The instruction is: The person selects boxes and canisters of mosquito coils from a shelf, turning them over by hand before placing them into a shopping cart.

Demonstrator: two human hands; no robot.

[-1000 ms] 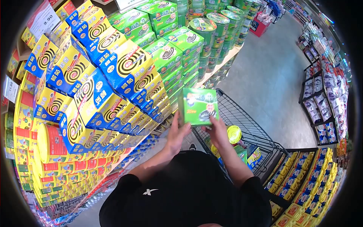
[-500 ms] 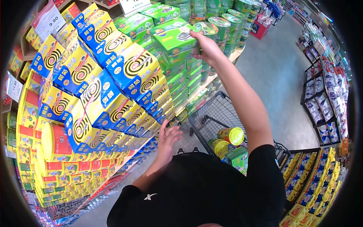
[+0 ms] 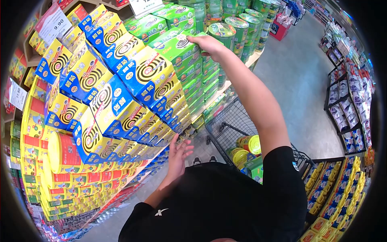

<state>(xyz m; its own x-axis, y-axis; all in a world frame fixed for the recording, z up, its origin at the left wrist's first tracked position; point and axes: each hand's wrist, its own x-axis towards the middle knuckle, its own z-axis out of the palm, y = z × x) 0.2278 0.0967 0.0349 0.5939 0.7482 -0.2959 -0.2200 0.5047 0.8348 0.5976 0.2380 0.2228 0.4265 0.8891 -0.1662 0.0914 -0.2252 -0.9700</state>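
Note:
My right hand (image 3: 206, 45) is closed on the right end of a green box (image 3: 173, 45), which sits level on top of a stack of like green boxes (image 3: 193, 76). Just left of that stack stand blue and yellow boxes (image 3: 147, 72) with black spirals. My left hand (image 3: 177, 156) hangs near the lower edge of these boxes, with its fingers apart and nothing in it. Green round tubs (image 3: 221, 30) are piled behind my right hand.
A shopping cart (image 3: 225, 121) holding yellow tubs (image 3: 252, 144) and a green box (image 3: 254, 169) stands below my right arm. Yellow and red tubs (image 3: 64, 153) are stacked at the left. Racks of packets (image 3: 342, 101) line the right side.
The green box in my right hand has moved left and down from above the stack onto its top. My left hand has shifted slightly down, its fingers still apart.

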